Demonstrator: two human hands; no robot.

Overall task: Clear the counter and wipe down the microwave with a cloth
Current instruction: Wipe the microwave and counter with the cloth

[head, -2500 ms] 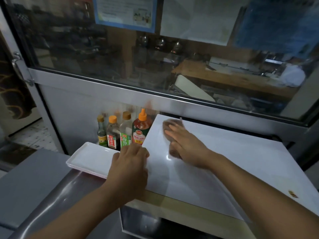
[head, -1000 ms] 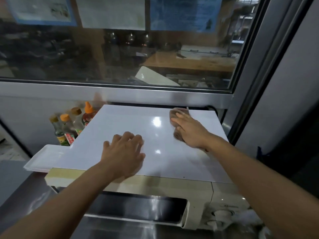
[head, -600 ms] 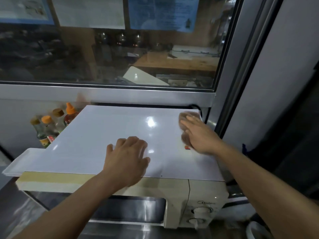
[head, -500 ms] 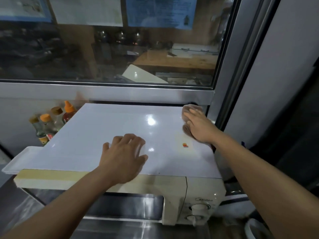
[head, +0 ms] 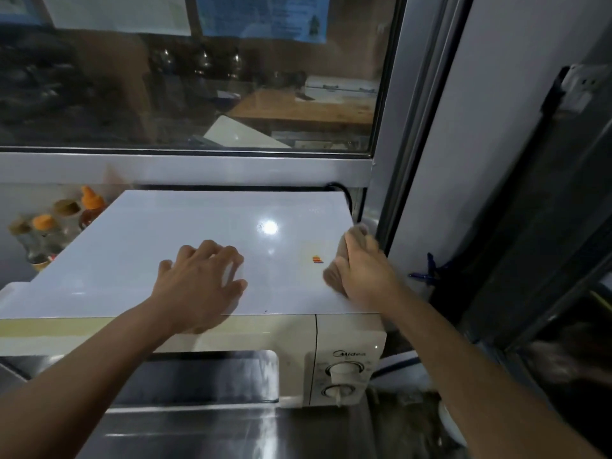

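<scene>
**Cloth at the right edge of the microwave top**

So the brownish crumpled cloth (head: 351, 246) sits right at the right-hand edge of the glossy white flat top (head: 198, 233) of the cream-coloured microwave (head: 298, 332), about halfway front to back. The right hand (head: 364, 273) lies over it with fingers curled down around the fabric, so that grip is clenched on the cloth; a bit of cloth pokes out past the fingertips and another bit bulges at the thumb side. Just to the left of it there's a small orange and red sticker (head: 317, 259) on the white surface, apart from the cloth.

The left hand (head: 202, 279) is planted on the top near the front edge, roughly mid-width, fingers spread and bent a little, resting on the surface with nothing in it, so that grip is released. There's a bright light glare on the top between the two hands, further back.

On the microwave's front you can see the dark glass door (head: 198, 376) and two round white dials (head: 342, 369) stacked on the right panel. It stands on a shiny steel counter (head: 231, 432). Off to the left, behind the microwave, a row of condiment bottles with orange and brown caps (head: 53, 226) stands against the wall, a bit blurry. Behind everything is a big metal-framed window (head: 185, 164), and a black cable (head: 341, 190) runs at the back right corner.
</scene>
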